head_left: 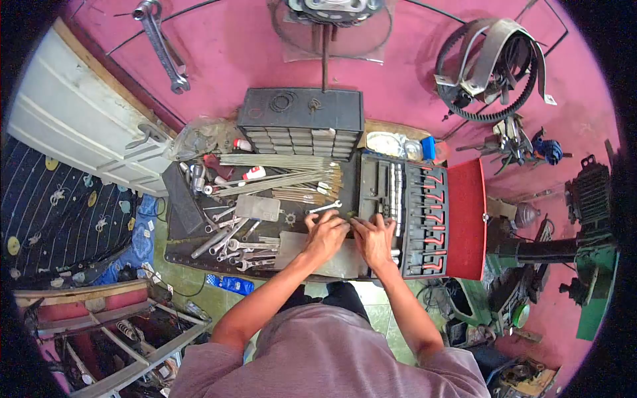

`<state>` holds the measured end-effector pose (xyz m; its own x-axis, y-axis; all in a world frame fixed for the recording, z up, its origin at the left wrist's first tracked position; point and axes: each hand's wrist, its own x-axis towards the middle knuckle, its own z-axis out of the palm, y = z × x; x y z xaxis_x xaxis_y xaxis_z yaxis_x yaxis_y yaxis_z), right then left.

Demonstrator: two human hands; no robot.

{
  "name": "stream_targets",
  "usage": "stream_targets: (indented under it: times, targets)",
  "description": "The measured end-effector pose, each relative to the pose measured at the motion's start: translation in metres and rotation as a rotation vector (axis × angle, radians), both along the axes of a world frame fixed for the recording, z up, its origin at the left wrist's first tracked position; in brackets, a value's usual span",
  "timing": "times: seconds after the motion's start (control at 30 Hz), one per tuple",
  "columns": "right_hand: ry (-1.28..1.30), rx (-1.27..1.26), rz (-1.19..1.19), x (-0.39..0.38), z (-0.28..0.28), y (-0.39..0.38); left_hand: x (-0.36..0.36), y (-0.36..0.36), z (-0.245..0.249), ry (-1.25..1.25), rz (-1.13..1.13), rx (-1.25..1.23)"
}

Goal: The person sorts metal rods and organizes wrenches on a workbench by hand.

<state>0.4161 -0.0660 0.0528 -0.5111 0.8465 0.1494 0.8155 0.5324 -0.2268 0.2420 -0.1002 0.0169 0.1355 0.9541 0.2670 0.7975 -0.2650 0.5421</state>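
Palm down with its fingers half curled, the left hand (326, 237) hovered or rested near the middle of the frame, its tips just below a silver wrench (324, 208). Facing it from the right, the right hand (375, 240) was bent likewise, over the near side of the black tray (367, 174). Whether either had hold of anything I could not tell; something small and greenish (351, 215) showed between their fingertips, too small to name. Bringing both sets of fingertips so close probably suited a piece of that size, which needs fingertip work rather than a full grip.

Right of centre, silver sockets (397, 199) stood in a column and red-handled tools (434, 196) in a row, presumably slotted that way so each could be picked out singly. Beyond them the red lid (468, 222) lay folded back, which left the trays within reach.

Spanners (249, 245) were heaped at the lower left of the bench (189, 249), likely dropped close for quick use. Long metal rods (279, 160) lay flat above them, perhaps because their length fitted no drawer of the dark cabinet (298, 122) at upper centre. Near the left forearm was a flat grey sheet (292, 255).
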Motion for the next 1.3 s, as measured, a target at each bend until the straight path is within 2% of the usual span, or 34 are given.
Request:
stream_targets:
  times: [0.23, 0.27, 0.33, 0.43, 0.47, 0.53, 0.67, 0.8, 0.87, 0.97, 1.0, 1.1, 1.17, 1.27, 1.3]
  targets:
    - [0.106, 0.112, 0.223, -0.102, 0.005, 0.051, -0.094, 0.027, 0.020, 0.132, 0.176, 0.024]
    - [0.052, 0.061, 0.224, -0.119, 0.001, 0.057, -0.109, 0.033, 0.011, 0.137, 0.231, 0.084]
    - [-0.013, -0.020, 0.247, -0.149, -0.004, 0.072, -0.137, 0.042, 0.015, 0.246, 0.248, 0.040]
    - [-0.095, -0.014, 0.303, -0.188, -0.023, 0.093, -0.177, 0.058, -0.002, 0.350, 0.266, 0.085]
    - [-0.092, -0.025, 0.307, -0.198, -0.030, 0.099, -0.187, 0.063, -0.011, 0.315, 0.280, 0.100]
    - [-0.127, 0.060, 0.338, -0.211, -0.046, 0.108, -0.201, 0.068, -0.010, 0.346, 0.287, 0.033]
    - [-0.091, -0.117, 0.330, -0.221, -0.068, 0.124, -0.215, 0.072, -0.021, 0.354, 0.274, -0.052]
    - [-0.040, -0.111, 0.311, -0.220, -0.077, 0.129, -0.219, 0.078, -0.021, 0.375, 0.252, -0.081]
    - [-0.114, -0.050, 0.262, -0.220, -0.089, 0.131, -0.219, 0.075, -0.028, 0.348, 0.245, -0.087]
    - [-0.098, -0.101, 0.244, -0.221, -0.084, 0.131, -0.220, 0.078, -0.033, 0.331, 0.234, -0.070]
    - [-0.139, -0.030, 0.247, -0.221, -0.097, 0.133, -0.220, 0.079, -0.034, 0.332, 0.202, -0.048]
    - [-0.114, -0.210, 0.274, -0.224, -0.066, 0.128, -0.219, 0.072, -0.033, 0.317, 0.162, -0.016]
    - [-0.118, -0.122, 0.259, -0.224, -0.079, 0.128, -0.219, 0.073, -0.025, 0.334, 0.161, -0.108]
    - [-0.193, -0.120, 0.275, -0.223, -0.067, 0.124, -0.218, 0.075, -0.030, 0.354, 0.148, -0.048]
    - [-0.153, -0.024, 0.282, -0.222, -0.066, 0.120, -0.218, 0.073, -0.030, 0.359, 0.146, -0.014]
